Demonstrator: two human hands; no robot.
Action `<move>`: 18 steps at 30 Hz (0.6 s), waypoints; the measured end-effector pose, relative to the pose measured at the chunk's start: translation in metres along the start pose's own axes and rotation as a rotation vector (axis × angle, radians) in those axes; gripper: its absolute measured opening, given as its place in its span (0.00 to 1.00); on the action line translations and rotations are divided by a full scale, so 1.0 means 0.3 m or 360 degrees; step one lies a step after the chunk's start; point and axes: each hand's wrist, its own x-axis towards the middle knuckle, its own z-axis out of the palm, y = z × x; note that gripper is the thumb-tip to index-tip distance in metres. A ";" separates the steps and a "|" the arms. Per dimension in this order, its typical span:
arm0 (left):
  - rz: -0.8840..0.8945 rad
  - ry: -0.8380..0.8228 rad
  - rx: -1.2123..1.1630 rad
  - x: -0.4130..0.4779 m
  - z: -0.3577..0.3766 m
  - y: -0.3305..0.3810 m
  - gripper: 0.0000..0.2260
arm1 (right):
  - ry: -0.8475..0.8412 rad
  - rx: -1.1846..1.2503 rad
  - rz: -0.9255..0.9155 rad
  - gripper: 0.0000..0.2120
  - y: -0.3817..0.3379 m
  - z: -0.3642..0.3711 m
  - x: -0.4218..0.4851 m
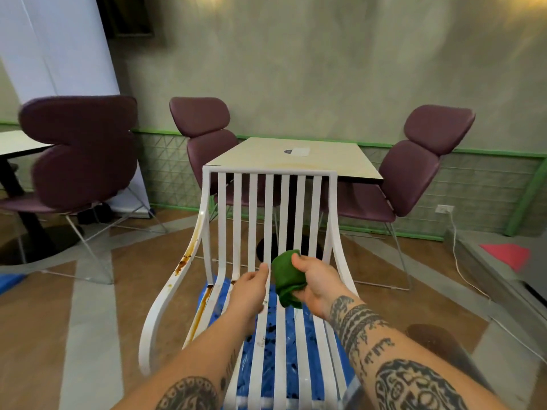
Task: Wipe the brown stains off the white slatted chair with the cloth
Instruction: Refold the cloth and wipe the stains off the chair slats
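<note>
Two tattooed forearms (370,335) reach in from the bottom edge, which cuts them off. The right hand (316,287) is clenched round a bunched green cloth (284,279), thumb on top, and the wad bulges out past the palm toward the other hand. The cloth sits low at the foot of the backrest slats, over the rear of the seat; whether it touches a slat cannot be told. The left hand (250,291) is just beside it, its back to the camera. Its fingers curl forward, with thumb and forefinger at one of the middle slats. The fingertips are hidden, so whether it pinches the slat or only touches it cannot be made out.

The white slatted chair (268,170) stands with its seat toward the person. Brown stains (184,261) run down its left arm, and more streak the leftmost seat slat. The bottom edge cuts off the front of the seat, and the legs are out of sight. A blue sheet (296,327) flecked with dark specks shows between the seat slats.

Behind the backrest is a beige worktop (340,161) with a pale slip of paper (299,151) lying on it. Purple chairs (207,134) stand around it, and the one at far left is blurred.
</note>
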 end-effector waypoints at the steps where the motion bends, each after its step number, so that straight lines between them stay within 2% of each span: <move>1: -0.0162 -0.0137 -0.0289 -0.011 0.014 0.000 0.24 | -0.0018 -0.0042 0.0023 0.15 0.023 0.004 0.001; 3: -0.0307 -0.0332 -0.0696 -0.021 0.033 -0.012 0.22 | -0.0032 -0.0129 0.0049 0.13 0.069 -0.003 0.005; 4: -0.0302 -0.0362 -0.0741 -0.016 0.037 -0.030 0.20 | -0.0012 -0.0218 0.0028 0.11 0.094 -0.011 0.007; 7: -0.0241 -0.0199 -0.0599 -0.005 0.054 -0.080 0.13 | 0.0221 -0.0764 -0.0312 0.06 0.168 -0.057 0.034; 9: -0.0226 -0.0131 -0.0522 0.002 0.060 -0.104 0.12 | 0.0418 -0.1284 -0.0559 0.13 0.201 -0.088 0.065; 10: -0.0235 -0.0133 -0.0534 0.007 0.057 -0.116 0.11 | 0.0461 -0.1385 -0.0607 0.16 0.212 -0.098 0.078; 12: -0.0262 -0.0174 -0.0608 0.020 0.047 -0.134 0.10 | 0.0364 -0.1319 -0.0513 0.27 0.230 -0.110 0.098; 13: -0.0275 -0.0197 -0.0659 0.029 0.039 -0.137 0.10 | 0.0241 -0.1166 -0.0390 0.34 0.234 -0.116 0.109; 14: -0.0285 -0.0222 -0.0706 0.040 0.033 -0.138 0.10 | 0.0119 -0.0981 -0.0265 0.35 0.230 -0.118 0.109; 16: -0.0276 -0.0246 -0.0717 0.076 0.025 -0.142 0.11 | -0.0080 -0.0705 -0.0096 0.25 0.223 -0.124 0.126; 18: -0.0220 -0.0243 -0.0636 0.093 0.015 -0.138 0.11 | -0.0126 -0.0679 -0.0102 0.16 0.210 -0.129 0.127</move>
